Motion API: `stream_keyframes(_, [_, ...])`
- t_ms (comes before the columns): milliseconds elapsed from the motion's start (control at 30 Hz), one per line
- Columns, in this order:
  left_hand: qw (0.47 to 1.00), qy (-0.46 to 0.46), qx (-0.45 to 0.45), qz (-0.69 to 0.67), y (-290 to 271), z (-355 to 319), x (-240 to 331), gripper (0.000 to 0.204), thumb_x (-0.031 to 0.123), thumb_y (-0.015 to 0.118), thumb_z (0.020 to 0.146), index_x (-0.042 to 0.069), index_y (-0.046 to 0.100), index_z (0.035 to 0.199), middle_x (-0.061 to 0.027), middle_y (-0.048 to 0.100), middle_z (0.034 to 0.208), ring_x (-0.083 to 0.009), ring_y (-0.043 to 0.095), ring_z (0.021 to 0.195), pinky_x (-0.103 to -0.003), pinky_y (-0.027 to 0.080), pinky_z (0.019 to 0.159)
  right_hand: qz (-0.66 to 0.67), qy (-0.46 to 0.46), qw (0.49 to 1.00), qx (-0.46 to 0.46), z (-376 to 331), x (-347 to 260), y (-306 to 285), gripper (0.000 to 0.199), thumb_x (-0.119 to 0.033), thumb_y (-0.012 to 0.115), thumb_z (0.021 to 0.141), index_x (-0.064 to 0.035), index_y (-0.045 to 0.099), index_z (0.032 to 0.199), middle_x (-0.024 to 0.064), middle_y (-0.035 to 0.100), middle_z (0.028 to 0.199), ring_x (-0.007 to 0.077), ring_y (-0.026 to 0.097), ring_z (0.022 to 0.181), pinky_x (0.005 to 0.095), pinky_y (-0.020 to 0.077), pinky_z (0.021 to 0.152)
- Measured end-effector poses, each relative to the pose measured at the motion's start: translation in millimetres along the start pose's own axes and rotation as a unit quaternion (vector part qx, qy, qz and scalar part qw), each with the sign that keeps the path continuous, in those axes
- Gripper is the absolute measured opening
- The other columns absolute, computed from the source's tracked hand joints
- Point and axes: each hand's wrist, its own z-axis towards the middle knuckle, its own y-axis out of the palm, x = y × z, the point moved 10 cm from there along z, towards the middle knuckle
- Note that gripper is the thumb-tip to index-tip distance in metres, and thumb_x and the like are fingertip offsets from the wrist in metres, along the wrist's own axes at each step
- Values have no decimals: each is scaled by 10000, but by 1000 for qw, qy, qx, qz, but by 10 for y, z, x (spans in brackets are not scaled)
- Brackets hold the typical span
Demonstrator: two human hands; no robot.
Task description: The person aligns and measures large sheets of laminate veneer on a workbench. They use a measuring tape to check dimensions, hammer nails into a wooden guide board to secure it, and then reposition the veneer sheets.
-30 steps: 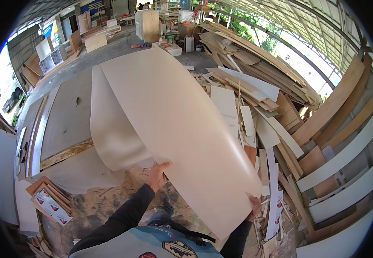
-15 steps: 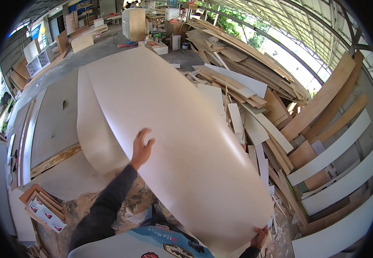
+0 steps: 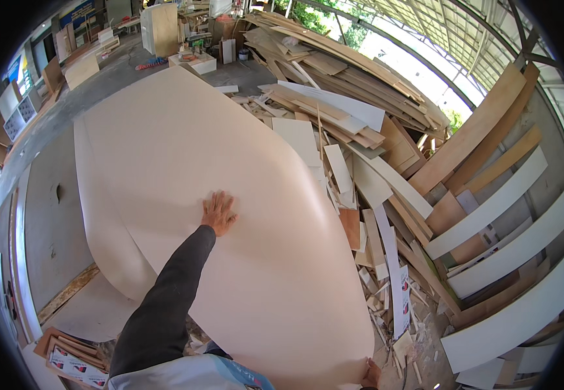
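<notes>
A large, thin, bendy cream sheet (image 3: pixel 230 156) spreads across the middle, its long right side bowed and its left part curled over. My left hand (image 3: pixel 218 213) lies flat on its upper face with the fingers spread. At the sheet's near right corner my right hand (image 3: pixel 371 374) grips the edge; part of that hand is cut off by the dark rim of the picture. Beneath the sheet on the left is a grey board surface (image 3: pixel 48 240) with a rough wooden strip (image 3: pixel 67 296) along its near edge.
Heaped boards (image 3: pixel 340 78) and loose offcuts (image 3: pixel 353 175) crowd the right side. Long curved-looking panels (image 3: pixel 490 227) lean at the far right. A bundle of small boards (image 3: pixel 77 357) lies at near left. Behind stand a pale cabinet (image 3: pixel 159 31) and a low white box (image 3: pixel 194 63).
My left hand has gone from hovering above the sheet's left edge to resting flat on it. The sheet's raised left edge has come down over the curled part. The view has shifted right.
</notes>
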Motion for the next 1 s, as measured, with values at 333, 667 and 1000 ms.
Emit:
stream_keyframes(333, [1000,-4,-3,-2,-83,-98,-136,782,617,360,953,137,197,1548,-186,54,1611,-428,-4,1475,-670,-7,1128,165,12,983,78,-311,-681,88,155,-135,692,857,3,651,800,27,599,700,130,550,637,275,458,608])
stream_keyframes(667, [994,1,-108,28,136,-346,100,889,670,437,897,77,238,1529,-212,65,1597,-454,10,1465,-683,99,1120,204,-100,973,-36,-902,-2320,-16,144,-87,687,829,-22,631,945,43,679,891,119,622,788,254,491,753])
stream_keyframes(1000, [991,62,-80,-86,-380,-515,398,798,638,392,940,89,300,1512,-216,192,1578,-406,130,1466,-561,157,1162,-90,-145,985,-25,-524,-3455,-867,155,-167,704,847,-24,652,878,1,636,757,77,590,635,239,481,573])
